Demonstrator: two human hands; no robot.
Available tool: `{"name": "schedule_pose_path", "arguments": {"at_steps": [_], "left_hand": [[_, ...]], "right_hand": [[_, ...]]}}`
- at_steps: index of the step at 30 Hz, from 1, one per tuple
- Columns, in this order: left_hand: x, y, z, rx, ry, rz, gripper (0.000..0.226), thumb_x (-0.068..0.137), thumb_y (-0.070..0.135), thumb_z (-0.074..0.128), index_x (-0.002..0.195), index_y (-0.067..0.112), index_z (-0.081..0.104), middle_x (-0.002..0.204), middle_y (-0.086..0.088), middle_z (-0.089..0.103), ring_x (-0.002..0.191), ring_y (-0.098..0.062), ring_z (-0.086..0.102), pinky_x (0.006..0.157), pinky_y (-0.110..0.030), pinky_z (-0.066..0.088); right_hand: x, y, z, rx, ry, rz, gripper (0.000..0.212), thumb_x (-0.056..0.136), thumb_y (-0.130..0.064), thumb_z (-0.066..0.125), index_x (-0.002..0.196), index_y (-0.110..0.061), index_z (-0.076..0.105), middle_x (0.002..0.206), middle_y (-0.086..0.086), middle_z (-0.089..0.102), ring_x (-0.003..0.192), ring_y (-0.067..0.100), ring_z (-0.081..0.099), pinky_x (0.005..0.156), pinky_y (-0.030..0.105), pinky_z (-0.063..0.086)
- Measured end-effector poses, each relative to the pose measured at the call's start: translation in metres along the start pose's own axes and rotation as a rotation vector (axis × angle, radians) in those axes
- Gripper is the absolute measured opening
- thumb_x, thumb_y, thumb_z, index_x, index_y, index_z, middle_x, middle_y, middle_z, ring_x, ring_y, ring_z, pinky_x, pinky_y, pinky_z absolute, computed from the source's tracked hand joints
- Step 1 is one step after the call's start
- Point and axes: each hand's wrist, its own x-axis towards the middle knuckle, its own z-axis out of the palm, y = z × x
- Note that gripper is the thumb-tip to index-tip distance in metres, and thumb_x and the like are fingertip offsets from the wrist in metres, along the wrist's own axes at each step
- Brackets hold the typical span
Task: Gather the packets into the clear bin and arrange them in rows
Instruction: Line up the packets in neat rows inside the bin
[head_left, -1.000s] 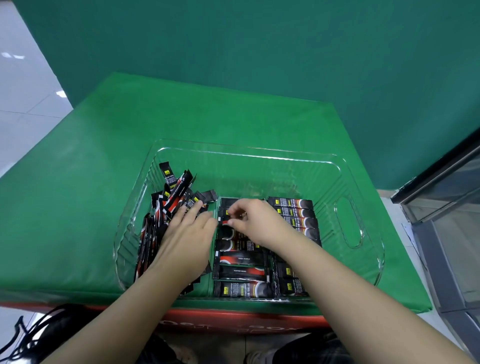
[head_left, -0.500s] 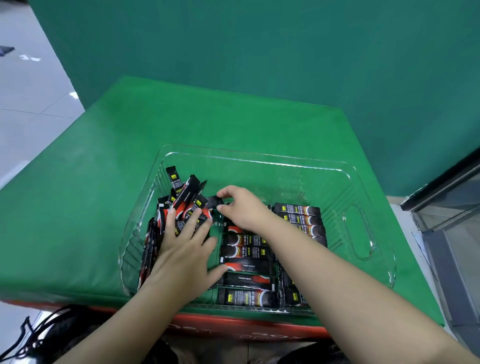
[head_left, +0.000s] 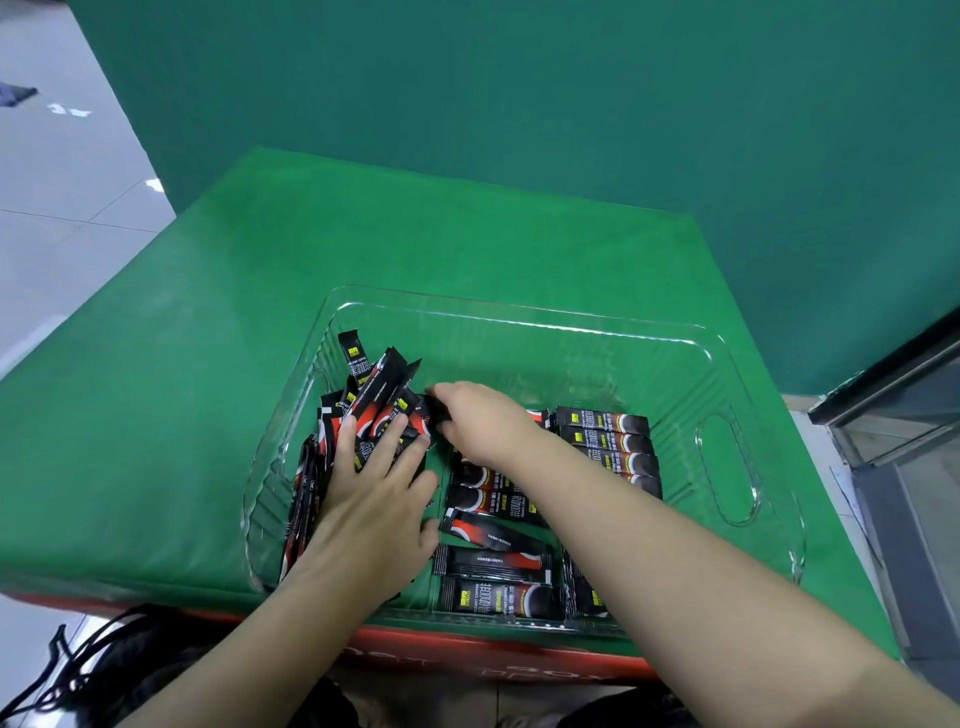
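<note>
A clear plastic bin (head_left: 524, 325) sits on the green table. Inside it, at the left, a loose heap of black and red stick packets (head_left: 371, 389) leans against the wall. My left hand (head_left: 376, 493) lies flat on that heap with fingers spread. In the bin's middle, packets lie in a row (head_left: 493, 561), and another row (head_left: 608, 441) lies to the right. My right hand (head_left: 480, 418) reaches across to the heap and pinches the end of one packet (head_left: 428, 408) there. My right forearm hides part of both rows.
The green-covered table (head_left: 208, 389) reaches left and behind the bin, with a green wall (head_left: 519, 104) behind it. A red box edge (head_left: 467, 654) runs under the table's front. A glass-fronted cabinet (head_left: 909, 441) stands at the right. Black cables (head_left: 67, 670) lie lower left.
My right hand has moved left from the middle row to the heap and taken hold of a packet end. My left hand has slid a little further onto the heap.
</note>
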Motion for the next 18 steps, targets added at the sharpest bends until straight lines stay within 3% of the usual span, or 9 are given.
{"name": "schedule_pose_path", "arguments": {"at_steps": [3, 5, 11, 14, 18], "left_hand": [[0.000, -0.001, 0.003, 0.026, 0.030, 0.006, 0.033, 0.058, 0.041, 0.071, 0.081, 0.017, 0.072, 0.117, -0.010, 0.067, 0.123, -0.033, 0.054, 0.108, -0.061, 0.001], [-0.001, -0.002, 0.003, 0.036, 0.040, 0.007, 0.033, 0.055, 0.039, 0.073, 0.080, 0.017, 0.072, 0.117, -0.010, 0.067, 0.122, -0.033, 0.054, 0.108, -0.060, 0.000], [-0.002, -0.002, 0.004, 0.033, 0.061, 0.004, 0.031, 0.055, 0.041, 0.076, 0.078, 0.020, 0.071, 0.120, -0.009, 0.066, 0.125, -0.033, 0.052, 0.108, -0.059, 0.001], [-0.002, -0.002, 0.004, 0.032, 0.064, -0.005, 0.031, 0.055, 0.042, 0.076, 0.077, 0.021, 0.071, 0.120, -0.009, 0.066, 0.124, -0.032, 0.053, 0.109, -0.058, 0.000], [-0.002, -0.003, 0.005, 0.033, 0.063, -0.009, 0.029, 0.055, 0.044, 0.076, 0.076, 0.024, 0.070, 0.119, -0.009, 0.067, 0.123, -0.032, 0.054, 0.109, -0.058, 0.001]], "right_hand": [[0.001, -0.002, 0.000, -0.077, 0.040, 0.007, 0.021, 0.092, -0.017, 0.053, 0.111, -0.008, 0.048, 0.101, 0.014, 0.063, 0.091, 0.034, 0.060, 0.063, 0.035, 0.043], [0.002, -0.004, -0.001, -0.118, 0.056, -0.003, 0.021, 0.091, -0.019, 0.055, 0.108, -0.008, 0.049, 0.101, 0.013, 0.062, 0.091, 0.034, 0.059, 0.062, 0.034, 0.039], [-0.005, 0.004, -0.006, -0.033, 0.097, -0.022, 0.023, 0.091, -0.029, 0.060, 0.105, -0.011, 0.058, 0.106, 0.008, 0.050, 0.091, 0.030, 0.056, 0.069, 0.033, 0.042], [-0.014, 0.012, -0.011, 0.055, 0.155, 0.010, 0.014, 0.092, -0.026, 0.059, 0.098, -0.013, 0.058, 0.101, 0.006, 0.059, 0.092, 0.028, 0.057, 0.074, 0.034, 0.045], [-0.029, 0.032, -0.021, 0.179, 0.208, 0.153, 0.015, 0.093, -0.020, 0.056, 0.105, -0.013, 0.064, 0.106, 0.008, 0.068, 0.098, 0.027, 0.061, 0.084, 0.035, 0.049]]}}
